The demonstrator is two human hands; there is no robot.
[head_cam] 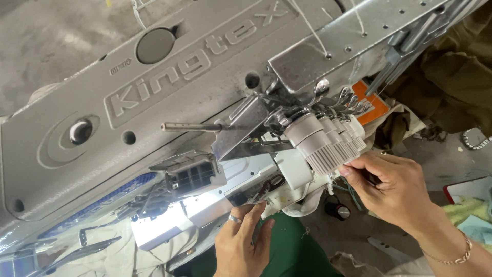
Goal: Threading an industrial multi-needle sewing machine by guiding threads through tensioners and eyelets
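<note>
Right hand point(394, 187) at the row of ribbed tension knobs point(328, 141) on the grey sewing machine point(154, 102): fingers curled, tips pinched just under the nearest knobs, apparently on a thread, too fine to confirm. Left hand point(246, 241), ring on, sits lower at the white fabric point(294, 202) under the head, fingers loosely bent and touching the cloth edge, nothing gripped. Looks like the threading or tension-setting step at the knobs. Next move likely needs a fine, steady pinch and the cloth held put.
</note>
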